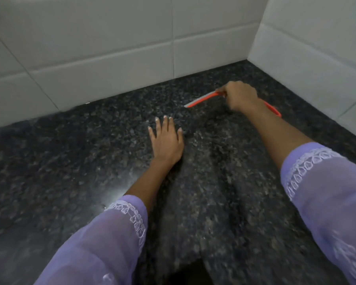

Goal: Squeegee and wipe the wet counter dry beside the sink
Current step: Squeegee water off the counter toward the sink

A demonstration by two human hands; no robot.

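White tiled wall (111,64) runs along the far side of the dark speckled counter (60,161), which shows a wet sheen at the near left. The left hand (165,139) lies flat on the counter near the middle, fingers (160,125) spread and holding nothing. To the right and farther off, the right hand (239,95) is closed around the red squeegee (201,99), whose blade rests on the counter close to the far right corner of the walls.

Squeegee (201,99) on counter (70,161) (near corner), behind left hand (165,138).
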